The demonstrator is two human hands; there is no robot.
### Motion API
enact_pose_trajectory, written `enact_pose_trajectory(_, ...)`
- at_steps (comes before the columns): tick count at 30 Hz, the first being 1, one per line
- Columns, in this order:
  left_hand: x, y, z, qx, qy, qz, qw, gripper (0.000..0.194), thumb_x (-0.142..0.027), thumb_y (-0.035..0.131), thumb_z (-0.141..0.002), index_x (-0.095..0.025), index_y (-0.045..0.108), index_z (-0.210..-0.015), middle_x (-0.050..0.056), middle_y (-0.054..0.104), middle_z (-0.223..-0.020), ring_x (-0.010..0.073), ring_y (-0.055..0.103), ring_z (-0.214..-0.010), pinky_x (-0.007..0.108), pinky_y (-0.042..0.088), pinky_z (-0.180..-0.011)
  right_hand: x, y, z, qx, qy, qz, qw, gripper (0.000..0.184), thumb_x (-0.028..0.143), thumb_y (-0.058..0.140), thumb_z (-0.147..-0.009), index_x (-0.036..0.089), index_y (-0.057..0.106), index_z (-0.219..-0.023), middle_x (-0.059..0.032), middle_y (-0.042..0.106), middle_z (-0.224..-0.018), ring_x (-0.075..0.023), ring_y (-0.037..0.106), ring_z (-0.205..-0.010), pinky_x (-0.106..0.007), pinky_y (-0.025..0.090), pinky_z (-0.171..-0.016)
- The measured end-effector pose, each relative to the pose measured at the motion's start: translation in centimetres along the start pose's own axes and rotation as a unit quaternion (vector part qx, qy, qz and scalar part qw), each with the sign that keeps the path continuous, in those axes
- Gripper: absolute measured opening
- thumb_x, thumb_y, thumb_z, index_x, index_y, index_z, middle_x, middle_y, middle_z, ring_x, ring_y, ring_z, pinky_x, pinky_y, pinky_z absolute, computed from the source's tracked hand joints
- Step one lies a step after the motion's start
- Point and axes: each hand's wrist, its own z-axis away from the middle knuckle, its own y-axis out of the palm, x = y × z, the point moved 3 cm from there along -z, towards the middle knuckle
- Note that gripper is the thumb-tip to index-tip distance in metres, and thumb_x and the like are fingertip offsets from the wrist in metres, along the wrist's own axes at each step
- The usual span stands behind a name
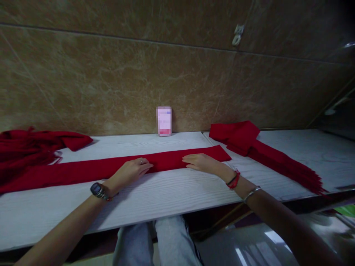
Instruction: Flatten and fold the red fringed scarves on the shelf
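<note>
A long red scarf [166, 160], folded into a narrow flat strip, runs across the white wood-grain table from the left edge to right of centre. On its lower edge rests my left hand [133, 170], fingers stretched out over the cloth, a ring on one of them. My right hand [200, 163] lies on the strip nearer its right end, fingers extended and pointing left. Both hands press on the fabric without visibly gripping it, and a stretch of red cloth shows between them.
A bunched red cloth with fringe [36, 146] lies at the left. Another folded red scarf [244, 140] with a fringed end sits at the right. A phone [165, 122] leans against the brown marble-look wall [111, 81]. The white table [155, 197] ends near my legs.
</note>
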Motion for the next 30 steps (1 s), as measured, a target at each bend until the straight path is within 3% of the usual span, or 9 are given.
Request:
enact_pose_trajectory(6,-0.4,-0.5,0.0,0.006,-0.001,-0.024,1.000,0.027,-0.016,0.041,-0.087,-0.017,0.060,-0.107,0.008,0.061,-0.102,0.0166,0.058,-0.088,0.029,0.049,-0.075,-0.1,-0.1,0.5,0.021,-0.020,0.027,0.999,0.032,0.010,0.045,-0.083,0.014,0.059,-0.112,-0.0090,0.060,-0.116,-0.0189,0.055,-0.107,-0.033,0.046,-0.092)
enact_pose_trajectory(9,-0.3,-0.3,0.0,-0.009,-0.009,-0.033,0.999,0.027,-0.015,0.040,-0.087,-0.016,0.059,-0.106,0.008,0.062,-0.099,0.0167,0.058,-0.086,0.029,0.049,-0.073,-0.4,0.1,0.5,0.006,0.000,0.013,1.000,0.038,0.005,0.043,-0.081,0.019,0.058,-0.113,-0.0052,0.061,-0.115,-0.0181,0.057,-0.104,-0.033,0.048,-0.090)
enact_pose_trajectory(14,-0.1,-0.2,0.1,-0.011,-0.029,-0.037,0.999,0.026,-0.014,0.039,-0.087,-0.015,0.059,-0.103,0.008,0.062,-0.092,0.0164,0.059,-0.079,0.027,0.048,-0.069,-1.2,0.5,1.0,-0.011,0.039,-0.013,0.999,0.039,0.003,0.040,-0.079,0.015,0.060,-0.111,-0.0084,0.062,-0.112,-0.0202,0.060,-0.100,-0.036,0.049,-0.088)
enact_pose_trajectory(22,-0.5,-0.9,0.0,-0.052,-0.029,-0.048,0.997,0.025,-0.014,0.039,-0.085,-0.016,0.061,-0.096,0.007,0.059,-0.087,0.0146,0.055,-0.073,0.026,0.047,-0.065,-1.6,0.2,1.3,-0.084,0.136,-0.083,0.984,0.026,0.018,0.043,-0.085,0.020,0.065,-0.098,-0.0060,0.068,-0.099,-0.0197,0.063,-0.091,-0.034,0.051,-0.081)
enact_pose_trajectory(27,-0.3,-0.4,0.0,-0.050,-0.031,-0.008,0.998,0.026,-0.013,0.041,-0.082,-0.016,0.062,-0.098,0.007,0.057,-0.087,0.0145,0.054,-0.072,0.026,0.046,-0.065,-1.0,0.2,1.8,-0.140,0.154,-0.139,0.968,0.023,0.019,0.044,-0.083,0.021,0.064,-0.096,-0.0049,0.068,-0.099,-0.0181,0.063,-0.092,-0.034,0.050,-0.083)
enact_pose_trajectory(30,-0.3,-0.2,0.0,-0.027,-0.007,0.033,0.999,0.028,-0.012,0.041,-0.082,-0.018,0.063,-0.099,0.006,0.056,-0.089,0.0141,0.054,-0.078,0.025,0.045,-0.071,-0.8,0.4,2.2,-0.134,0.139,-0.150,0.970,0.022,0.019,0.045,-0.083,0.023,0.063,-0.095,-0.0043,0.066,-0.106,-0.0178,0.060,-0.099,-0.038,0.046,-0.090)
